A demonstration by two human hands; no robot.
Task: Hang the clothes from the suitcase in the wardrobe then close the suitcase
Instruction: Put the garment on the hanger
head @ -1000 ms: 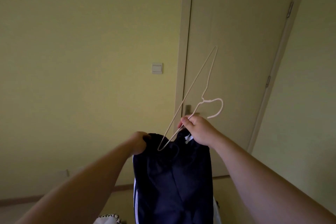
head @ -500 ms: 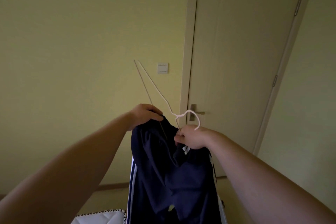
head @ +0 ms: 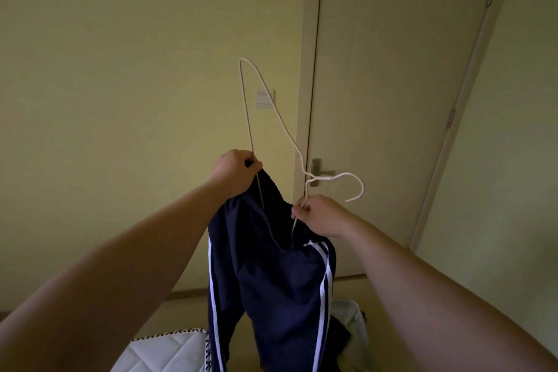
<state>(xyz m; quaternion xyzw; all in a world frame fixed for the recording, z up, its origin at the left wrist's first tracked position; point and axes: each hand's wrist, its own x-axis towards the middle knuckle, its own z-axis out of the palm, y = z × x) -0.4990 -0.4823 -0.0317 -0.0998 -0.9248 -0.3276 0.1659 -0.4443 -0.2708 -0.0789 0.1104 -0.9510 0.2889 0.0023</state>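
A person stands facing a pale yellow-green wall (head: 120, 100) and a closed cream door (head: 392, 100), both bare arms stretched forward. Between the hands hangs a pair of navy blue track trousers with white stripes down the sides (head: 271, 266), held up in the air, well above the floor and in front of the door frame.

The left hand (head: 235, 170) is curled tight round the top edge of the trousers at their upper left corner. One arm of a thin white wire clothes hanger (head: 345, 174) passes through the same grip. The right hand (head: 317, 214) sits lower and to the right, its thumb and fingers pinching the hanger's wire just below the twisted neck.

The hanger is tilted on end. One pointed shoulder rises high above the left hand, the hook curves out to the right above the right hand, and the lower part of the frame dips inside the dark opening at the top of the trousers, out of sight.

Behind the hanger, a white light switch (head: 265, 99) sits on the wall beside the door frame, and a metal door handle (head: 320, 172) shows just behind the hook. At the bottom edge, left of the trouser legs, lies a white quilted surface with black stitched trim (head: 169, 350). A pale fabric shape (head: 347, 314) lies to their right, too unclear to identify.
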